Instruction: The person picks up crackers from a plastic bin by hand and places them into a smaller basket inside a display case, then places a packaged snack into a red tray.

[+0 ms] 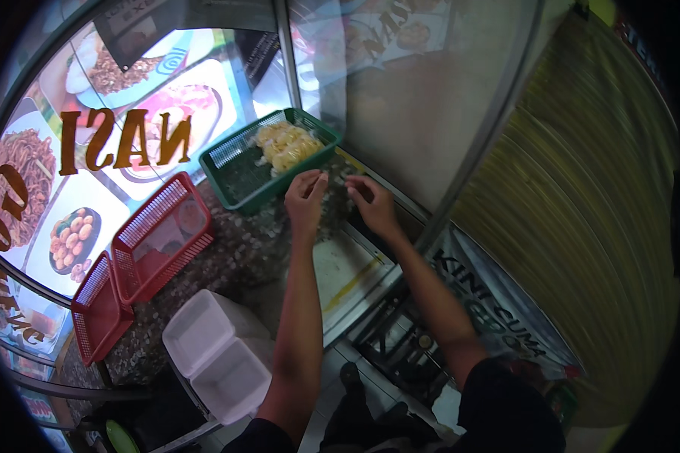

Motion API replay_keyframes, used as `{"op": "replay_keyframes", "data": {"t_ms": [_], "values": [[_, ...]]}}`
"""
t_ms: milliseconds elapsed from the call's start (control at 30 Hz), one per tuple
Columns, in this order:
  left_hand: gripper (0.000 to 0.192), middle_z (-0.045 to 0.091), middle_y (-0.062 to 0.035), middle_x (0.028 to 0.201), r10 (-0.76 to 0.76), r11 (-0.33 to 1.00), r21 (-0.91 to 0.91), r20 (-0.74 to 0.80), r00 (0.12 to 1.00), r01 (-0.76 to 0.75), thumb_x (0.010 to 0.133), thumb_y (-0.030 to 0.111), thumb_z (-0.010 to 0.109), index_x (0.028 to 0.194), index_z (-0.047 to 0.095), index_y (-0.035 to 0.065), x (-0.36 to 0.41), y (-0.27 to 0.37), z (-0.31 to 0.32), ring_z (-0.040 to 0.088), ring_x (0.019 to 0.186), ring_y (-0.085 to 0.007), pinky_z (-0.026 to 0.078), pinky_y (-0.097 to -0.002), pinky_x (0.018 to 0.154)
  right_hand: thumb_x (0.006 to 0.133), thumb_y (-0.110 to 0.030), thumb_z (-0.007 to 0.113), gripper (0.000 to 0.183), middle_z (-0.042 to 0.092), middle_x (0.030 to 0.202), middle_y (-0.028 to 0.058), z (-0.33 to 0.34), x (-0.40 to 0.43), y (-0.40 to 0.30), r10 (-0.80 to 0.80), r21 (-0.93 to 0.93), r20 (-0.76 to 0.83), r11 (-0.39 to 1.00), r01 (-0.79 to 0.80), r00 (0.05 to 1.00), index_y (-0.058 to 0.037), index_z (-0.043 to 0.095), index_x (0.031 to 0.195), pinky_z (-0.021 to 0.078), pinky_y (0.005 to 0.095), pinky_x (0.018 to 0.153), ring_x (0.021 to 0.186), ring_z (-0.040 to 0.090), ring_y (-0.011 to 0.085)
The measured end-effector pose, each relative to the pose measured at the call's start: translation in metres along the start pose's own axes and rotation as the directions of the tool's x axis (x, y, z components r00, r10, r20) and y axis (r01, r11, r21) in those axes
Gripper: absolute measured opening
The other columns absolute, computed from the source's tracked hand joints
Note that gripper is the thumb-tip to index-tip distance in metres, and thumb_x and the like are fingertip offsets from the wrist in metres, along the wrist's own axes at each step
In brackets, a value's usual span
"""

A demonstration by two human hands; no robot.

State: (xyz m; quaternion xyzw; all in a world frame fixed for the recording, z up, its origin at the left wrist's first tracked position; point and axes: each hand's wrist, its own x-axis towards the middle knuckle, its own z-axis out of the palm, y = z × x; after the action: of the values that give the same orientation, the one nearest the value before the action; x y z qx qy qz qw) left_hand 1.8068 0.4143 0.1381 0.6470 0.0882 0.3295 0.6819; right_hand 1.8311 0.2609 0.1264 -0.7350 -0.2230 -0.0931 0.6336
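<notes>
Both my hands are raised over the stone-patterned counter, a small gap between them. My left hand [306, 192] is beside the near right edge of a green plastic basket [235, 201], its fingers bent with thumb and fingertips close together. To its right, my right hand [372, 205] has its fingers curled and thumb towards them. Whether anything small or thin is between the fingers of either hand, I cannot tell. Small clear plastic bags with pale yellow contents [288, 146] lie in the right part of the green basket.
Two red plastic baskets [164, 240] [99, 317] stand along the curved glass at left. White foam boxes [221, 357] with raised lids are at the counter's near edge. A metal-framed glass panel [419, 113] rises behind my hands. A gas stove [411, 340] is at lower right.
</notes>
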Motion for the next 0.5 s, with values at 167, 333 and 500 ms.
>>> {"op": "replay_keyframes", "data": {"t_ms": [167, 333, 500], "values": [[0.032, 0.064, -0.0111, 0.108, -0.258, 0.929, -0.076, 0.567, 0.782, 0.362, 0.092, 0.026, 0.056, 0.113, 0.056, 0.0016, -0.076, 0.017, 0.008, 0.062, 0.093, -0.0175, 0.047, -0.0303, 0.081, 0.088, -0.004, 0.059, 0.027, 0.065, 0.101, 0.0079, -0.073, -0.132, 0.010, 0.307, 0.279, -0.176, 0.927, -0.252, 0.935, 0.0014, 0.057, 0.114, 0.0472, 0.0234, 0.082, 0.092, 0.060, 0.0109], [0.032, 0.063, -0.0136, 0.111, -0.282, 0.890, -0.050, 0.723, 0.631, 0.454, 0.093, 0.025, 0.053, 0.114, 0.055, 0.0008, -0.181, 0.015, 0.028, 0.061, 0.099, -0.0202, 0.047, -0.0332, 0.086, 0.087, -0.004, 0.061, 0.034, 0.064, 0.104, 0.0080, -0.144, -0.253, -0.017, 0.395, 0.264, -0.253, 0.906, -0.330, 0.883, 0.0011, 0.054, 0.120, 0.0478, 0.0236, 0.081, 0.094, 0.059, 0.0096], [0.027, 0.063, -0.0127, 0.107, -0.372, 0.830, 0.036, 0.779, 0.505, 0.557, 0.092, 0.021, 0.056, 0.109, 0.056, 0.0010, -0.328, 0.020, 0.055, 0.061, 0.094, -0.0176, 0.047, -0.0299, 0.080, 0.086, -0.008, 0.062, 0.036, 0.066, 0.100, 0.0062, -0.217, -0.390, -0.060, 0.433, 0.129, -0.394, 0.900, -0.417, 0.811, -0.0016, 0.054, 0.122, 0.0480, 0.0226, 0.074, 0.087, 0.060, 0.0086]]}}
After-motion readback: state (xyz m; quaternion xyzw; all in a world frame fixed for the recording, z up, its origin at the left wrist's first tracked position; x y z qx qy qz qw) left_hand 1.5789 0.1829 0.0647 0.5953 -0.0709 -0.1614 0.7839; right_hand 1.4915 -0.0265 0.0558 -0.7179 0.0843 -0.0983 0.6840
